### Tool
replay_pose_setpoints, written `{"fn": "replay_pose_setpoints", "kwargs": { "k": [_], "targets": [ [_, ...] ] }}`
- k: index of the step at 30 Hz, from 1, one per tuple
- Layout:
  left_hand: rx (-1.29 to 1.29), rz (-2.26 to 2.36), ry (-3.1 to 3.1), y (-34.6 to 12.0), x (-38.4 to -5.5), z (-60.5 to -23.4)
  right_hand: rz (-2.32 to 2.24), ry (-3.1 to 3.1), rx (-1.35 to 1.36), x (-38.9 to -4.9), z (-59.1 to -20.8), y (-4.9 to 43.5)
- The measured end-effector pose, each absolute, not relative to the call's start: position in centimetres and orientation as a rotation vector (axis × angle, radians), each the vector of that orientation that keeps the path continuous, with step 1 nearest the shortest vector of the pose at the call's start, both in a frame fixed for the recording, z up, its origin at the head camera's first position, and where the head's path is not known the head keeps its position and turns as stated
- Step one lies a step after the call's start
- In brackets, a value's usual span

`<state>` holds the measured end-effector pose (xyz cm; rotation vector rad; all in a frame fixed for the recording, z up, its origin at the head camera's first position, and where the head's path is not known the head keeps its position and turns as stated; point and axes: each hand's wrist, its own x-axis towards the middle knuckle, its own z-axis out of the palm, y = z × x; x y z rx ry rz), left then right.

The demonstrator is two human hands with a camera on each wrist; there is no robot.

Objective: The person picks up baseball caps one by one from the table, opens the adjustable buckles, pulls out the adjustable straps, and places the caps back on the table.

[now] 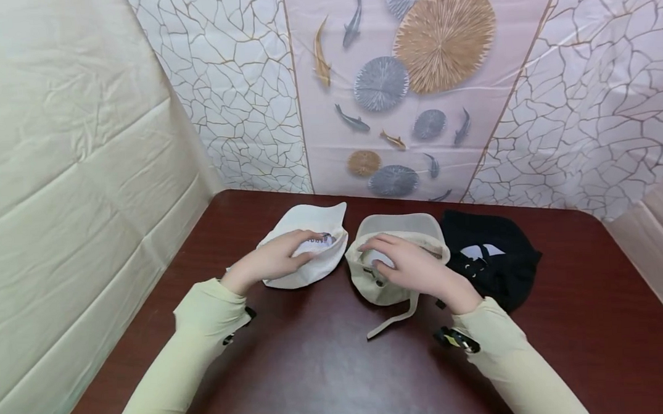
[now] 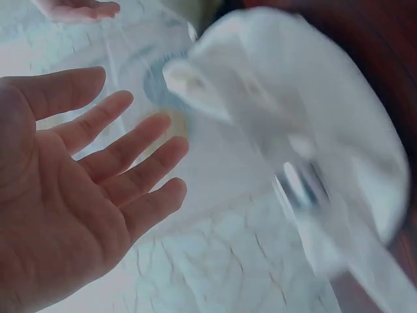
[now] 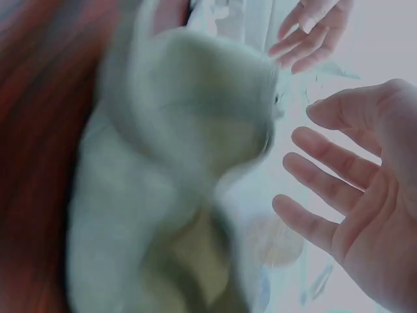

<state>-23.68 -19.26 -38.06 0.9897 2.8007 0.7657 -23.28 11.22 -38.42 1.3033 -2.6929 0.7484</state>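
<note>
A white cap [image 1: 315, 217] lies on the table with printed lettering showing on it. My left hand [image 1: 275, 257] is over its near side, fingers loosely extended; in the left wrist view that hand [image 2: 85, 169] holds nothing and stands apart from the blurred white cap [image 2: 352, 124]. Right of it, a beige cap [image 1: 380, 295] lies with its opening upward and its strap trailing toward me. Over that opening is my right hand [image 1: 417, 268]. Its fingers [image 3: 326, 182] are spread apart from the beige cap [image 3: 124, 235] in the right wrist view.
A black cap [image 1: 493, 231] with a white patch lies against the beige cap's right side. All three caps are on a dark red-brown table [image 1: 327, 361]. A patterned sheet [image 1: 340, 151] hangs behind the table, and a cream cloth [image 1: 87, 199] at its left.
</note>
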Motion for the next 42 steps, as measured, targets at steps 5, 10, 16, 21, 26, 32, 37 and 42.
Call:
{"fn": "replay_pose_setpoints", "kwargs": {
  "k": [5, 10, 16, 21, 26, 32, 37, 42],
  "targets": [
    [0.829, 0.751, 2.853, -22.8, -22.9, -37.7, 0.789, -2.677, 1.328, -24.2, -37.8, 8.8],
    [0.748, 0.756, 2.874, -24.2, -22.7, -37.7, 0.817, -2.647, 1.323, -25.2, -37.4, 7.5],
    [0.671, 0.76, 2.887, -24.1, -23.7, -38.5, 0.784, -2.692, 1.306, -26.5, -37.3, 6.3],
    [0.622, 0.706, 2.906, -24.1, -24.5, -39.5, 0.675, -2.764, 1.329, -27.5, -37.9, 4.6],
    [0.624, 0.609, 2.838, -24.4, -25.0, -40.6, 0.471, -2.761, 1.388, -27.7, -39.0, 2.3],
    [0.707, 0.517, 2.749, -24.0, -24.2, -40.8, 0.23, -2.925, 1.334, -26.2, -39.8, 0.2],
    [0.845, 0.419, 2.752, -23.0, -21.7, -40.7, 0.15, -2.981, 1.357, -23.5, -40.6, -0.3],
    [0.968, 0.412, 2.728, -22.1, -18.2, -40.6, 0.137, -2.848, 1.482, -20.3, -41.2, -0.1]
  ]
}}
